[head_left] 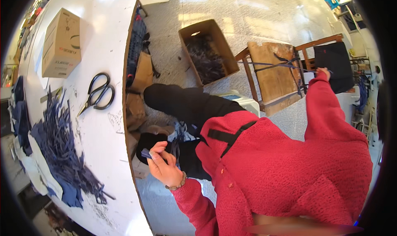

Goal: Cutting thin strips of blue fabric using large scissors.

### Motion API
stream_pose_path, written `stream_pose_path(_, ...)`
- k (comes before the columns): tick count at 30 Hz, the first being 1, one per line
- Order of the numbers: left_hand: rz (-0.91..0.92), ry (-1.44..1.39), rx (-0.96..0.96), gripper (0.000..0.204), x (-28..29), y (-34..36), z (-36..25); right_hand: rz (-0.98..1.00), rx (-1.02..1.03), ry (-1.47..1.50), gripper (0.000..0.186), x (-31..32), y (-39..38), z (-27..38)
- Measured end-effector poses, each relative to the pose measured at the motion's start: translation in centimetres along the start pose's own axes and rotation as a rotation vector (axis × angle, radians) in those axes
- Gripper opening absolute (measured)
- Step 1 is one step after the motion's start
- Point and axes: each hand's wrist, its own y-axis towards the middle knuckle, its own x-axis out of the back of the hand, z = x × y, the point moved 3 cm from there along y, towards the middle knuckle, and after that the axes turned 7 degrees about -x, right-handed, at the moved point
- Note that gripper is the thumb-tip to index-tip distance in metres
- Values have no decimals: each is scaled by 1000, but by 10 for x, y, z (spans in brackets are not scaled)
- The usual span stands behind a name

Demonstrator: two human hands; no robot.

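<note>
My left hand (pixel 164 166), with a beaded bracelet at the wrist, is raised beside the table edge. Its fingers pinch a dark blue fabric strip (pixel 146 153); part of it shows beyond the fingertips. Out to the far right, my right hand (pixel 324 73) has its fingers closed at the near edge of a folded black cloth (pixel 337 66), which lies over a wooden chair. A heap of cut dark blue fabric strips (pixel 62 147) spreads over the white table (pixel 105 153). Black-handled scissors (pixel 99 93) lie open between the heap and a cardboard box (pixel 62 43).
An open carton (pixel 229 58) with dark scraps stands on the floor (pixel 248 12). Right of it is a wooden chair (pixel 271 72) with dark straps tied across it. Brown paper or cardboard pieces (pixel 136 107) crowd the space beside the table edge near my legs.
</note>
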Motion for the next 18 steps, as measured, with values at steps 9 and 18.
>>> stream_pose_path(9,-42,20,8,29,1,-10,-4,-236,-63,170,37,-12,1,-42)
stream_pose_path(18,-179,113,-59,28,47,-36,-42,-246,-476,-191,28,-205,-30,-217)
